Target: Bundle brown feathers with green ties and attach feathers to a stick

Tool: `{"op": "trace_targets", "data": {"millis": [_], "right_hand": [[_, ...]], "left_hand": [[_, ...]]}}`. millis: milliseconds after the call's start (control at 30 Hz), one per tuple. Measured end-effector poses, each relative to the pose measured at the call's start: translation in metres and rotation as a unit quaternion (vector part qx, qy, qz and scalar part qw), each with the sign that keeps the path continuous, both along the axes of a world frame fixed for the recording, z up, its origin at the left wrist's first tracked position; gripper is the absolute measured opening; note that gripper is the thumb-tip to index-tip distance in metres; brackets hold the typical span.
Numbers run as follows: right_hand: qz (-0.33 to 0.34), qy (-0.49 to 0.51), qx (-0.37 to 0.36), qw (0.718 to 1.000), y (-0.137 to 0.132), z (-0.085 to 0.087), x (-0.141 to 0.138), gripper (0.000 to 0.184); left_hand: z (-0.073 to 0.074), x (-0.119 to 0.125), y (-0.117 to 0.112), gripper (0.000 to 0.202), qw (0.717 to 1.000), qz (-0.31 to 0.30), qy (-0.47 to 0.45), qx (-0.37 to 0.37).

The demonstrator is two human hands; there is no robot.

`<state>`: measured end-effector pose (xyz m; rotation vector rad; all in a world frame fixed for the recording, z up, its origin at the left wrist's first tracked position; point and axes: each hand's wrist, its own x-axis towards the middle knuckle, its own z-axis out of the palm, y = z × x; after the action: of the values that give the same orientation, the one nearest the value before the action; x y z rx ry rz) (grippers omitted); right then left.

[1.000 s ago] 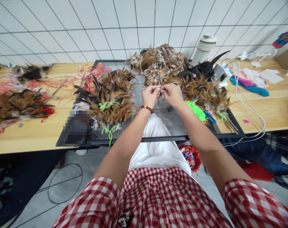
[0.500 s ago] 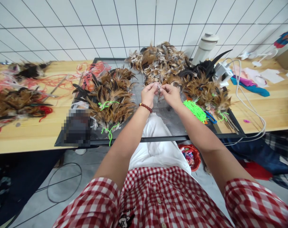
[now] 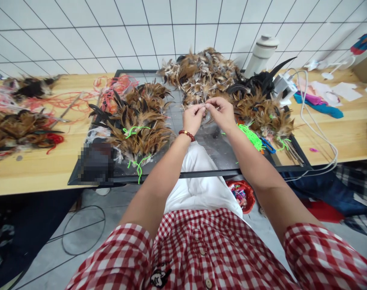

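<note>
My left hand [image 3: 193, 117] and my right hand [image 3: 222, 112] meet fingertip to fingertip above the dark mat [image 3: 213, 149], both pinched on something small I cannot make out. Just behind them lies a big loose pile of brown and white feathers [image 3: 201, 76]. To the left of my hands sit tied brown feather bundles [image 3: 141, 121] with green cord. A bunch of neon green cords [image 3: 249, 137] lies right of my right wrist. A red bead bracelet [image 3: 187, 134] circles my left wrist.
Black and brown feather bundles [image 3: 262, 104] lie at the mat's right. More feathers and red cords [image 3: 23, 121] cover the wooden table's left part. A white canister [image 3: 260, 52], a white power strip with cable [image 3: 284, 86] and cloth scraps [image 3: 319, 102] stand right. A red basket [image 3: 240, 195] sits on the floor.
Both hands stayed pinched together and shifted slightly up and away toward the loose feather pile. The view tilted a little.
</note>
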<state>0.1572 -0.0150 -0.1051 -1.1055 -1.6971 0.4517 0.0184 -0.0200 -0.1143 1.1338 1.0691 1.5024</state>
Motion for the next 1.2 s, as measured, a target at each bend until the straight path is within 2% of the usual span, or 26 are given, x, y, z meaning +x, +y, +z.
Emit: {"op": "trace_targets", "data": {"millis": [100, 233, 333, 467, 600, 733, 800, 933, 1100, 1200], "right_hand": [[-0.004, -0.022, 0.005, 1.0, 0.001, -0.001, 0.0, 0.046], [-0.052, 0.002, 0.012, 0.999, 0.014, -0.008, 0.01, 0.045], [-0.096, 0.028, 0.032, 0.995, 0.029, -0.016, 0.023, 0.046], [-0.134, 0.026, 0.061, 0.989, 0.04, -0.024, 0.033, 0.049], [-0.16, -0.003, 0.062, 0.985, 0.037, -0.025, 0.032, 0.044], [-0.171, -0.037, 0.066, 0.982, 0.028, -0.02, 0.026, 0.043], [-0.15, -0.051, 0.071, 0.985, 0.024, -0.018, 0.021, 0.044], [-0.077, -0.063, 0.066, 0.993, 0.012, -0.014, 0.007, 0.041], [-0.051, -0.072, 0.039, 0.995, 0.005, -0.011, 0.0, 0.038], [-0.049, -0.095, 0.033, 0.994, 0.007, -0.014, 0.002, 0.038]], "left_hand": [[0.004, 0.002, -0.004, 0.019, 1.0, -0.001, 0.019, 0.021], [0.004, 0.005, -0.005, 0.017, 0.999, 0.003, 0.036, 0.007], [-0.002, 0.003, -0.001, 0.013, 0.994, 0.039, 0.099, 0.012], [-0.012, -0.005, 0.01, 0.013, 0.973, 0.104, 0.201, 0.037], [-0.014, -0.016, 0.018, 0.013, 0.96, 0.169, 0.206, 0.09], [-0.008, -0.021, 0.017, 0.022, 0.942, 0.209, 0.213, 0.156], [-0.004, -0.02, 0.013, 0.025, 0.939, 0.188, 0.232, 0.173], [0.004, -0.011, 0.002, 0.02, 0.945, 0.101, 0.257, 0.177], [0.009, -0.001, -0.002, 0.012, 0.985, 0.018, 0.146, 0.094], [0.011, -0.002, 0.0, 0.006, 0.995, -0.022, 0.092, 0.034]]}}
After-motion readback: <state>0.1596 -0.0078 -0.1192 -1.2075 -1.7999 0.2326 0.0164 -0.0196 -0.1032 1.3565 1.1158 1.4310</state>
